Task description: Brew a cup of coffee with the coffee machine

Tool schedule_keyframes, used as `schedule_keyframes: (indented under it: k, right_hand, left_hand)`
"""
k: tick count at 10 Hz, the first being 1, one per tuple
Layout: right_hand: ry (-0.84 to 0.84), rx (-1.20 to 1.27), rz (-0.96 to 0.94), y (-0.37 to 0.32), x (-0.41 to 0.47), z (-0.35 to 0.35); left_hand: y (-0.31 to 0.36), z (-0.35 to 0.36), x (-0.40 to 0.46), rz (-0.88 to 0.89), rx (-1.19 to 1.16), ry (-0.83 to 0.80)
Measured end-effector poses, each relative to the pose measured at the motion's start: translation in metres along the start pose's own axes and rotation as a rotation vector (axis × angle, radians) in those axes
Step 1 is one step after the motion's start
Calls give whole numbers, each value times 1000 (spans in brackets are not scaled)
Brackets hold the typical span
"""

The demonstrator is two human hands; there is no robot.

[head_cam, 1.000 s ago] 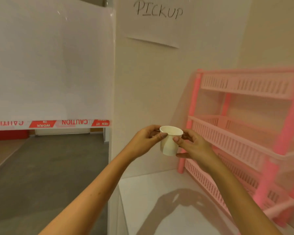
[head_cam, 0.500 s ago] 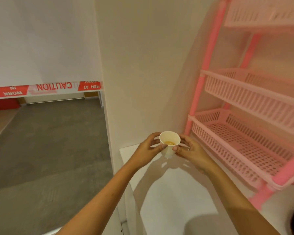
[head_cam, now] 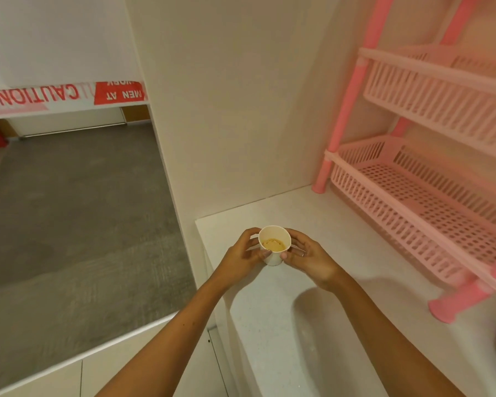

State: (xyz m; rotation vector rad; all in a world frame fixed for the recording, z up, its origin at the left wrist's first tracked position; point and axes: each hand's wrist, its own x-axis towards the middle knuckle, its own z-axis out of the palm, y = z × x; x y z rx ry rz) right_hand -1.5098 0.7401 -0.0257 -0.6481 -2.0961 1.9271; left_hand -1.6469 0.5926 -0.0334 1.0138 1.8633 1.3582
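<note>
From the head view, both hands hold a small white paper cup (head_cam: pixel 274 247) over the white counter (head_cam: pixel 341 325), near its far left corner, where the counter meets the cream wall (head_cam: pixel 241 110). The left hand (head_cam: pixel 242 257) curls its fingers round the cup's left side, thumb near the rim and fingertips against the wall of the cup. The right hand (head_cam: pixel 308 257) grips the opposite side the same way, its thumb pressed low on the cup's front. The cup stands upright between them, and light brown, foamy coffee (head_cam: pixel 273 244) lies in its lower part, well below the rim. Whether the cup's base touches the counter or hangs just above it cannot be told, since the hands and the angle hide the bottom edge.

Along the counter's right side stands a pink plastic rack (head_cam: pixel 430 202) with slotted basket tiers, its near foot resting on the counter toward the right edge and its far post set close to the wall. The rack is well apart from the cup. To the left, beyond the counter's left edge, lies grey floor (head_cam: pixel 69 224), and a red and white caution tape (head_cam: pixel 66 94) runs across a white panel above it, its lettering upside down.
</note>
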Motion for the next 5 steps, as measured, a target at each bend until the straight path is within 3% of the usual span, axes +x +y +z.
schedule_keyframes:
  k: [4,5]
  right_hand:
    - [30,-9,18,10,0,8]
    - [116,24,61,6,-4,8]
  left_hand:
    - [-11,1,2,4,54,-17]
    - [-9,-8,-6,63,203,125]
